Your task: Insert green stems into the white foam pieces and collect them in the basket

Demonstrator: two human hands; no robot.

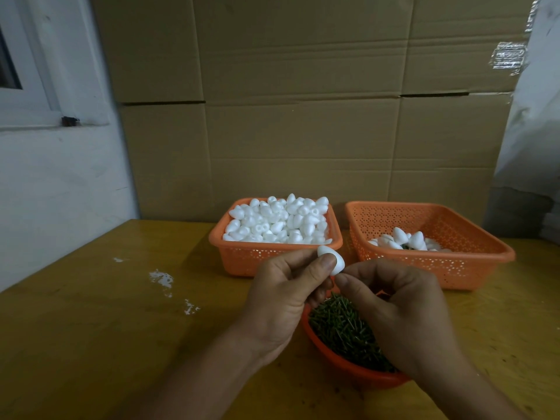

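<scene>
Head view: at the centre of the frame the left hand (291, 286) pinches a white foam piece (331, 262) between thumb and curled fingers (325, 265), holding it above the counter (121, 313). The right hand (403, 310) meets it from the right with its fingers pressed together at the tip of the foam; they look to be pinching a green stem, but the stem itself is hidden, so this cannot be told for sure.

Directly beneath the hands, lower centre, a round orange bowl (348, 369) holds a heap of green stems (342, 325). Behind, at mid-frame, a square orange basket (242, 256) is piled high with plain foam pieces (278, 219). To its right a second basket (472, 268) holds a few finished pieces (403, 239), with a hint of green among them.

The likely step is pushing a stem into the foam. The foam probably crushes easily, so too hard a squeeze could dent it, and a stem driven in at an angle could break out through the side. A loose grip may let the piece fall into the bowl of stems. The two baskets stand just beside each other, so a careless toss could land a finished piece among the plain ones. White crumbs (162, 278) already lie on the counter at left.
</scene>
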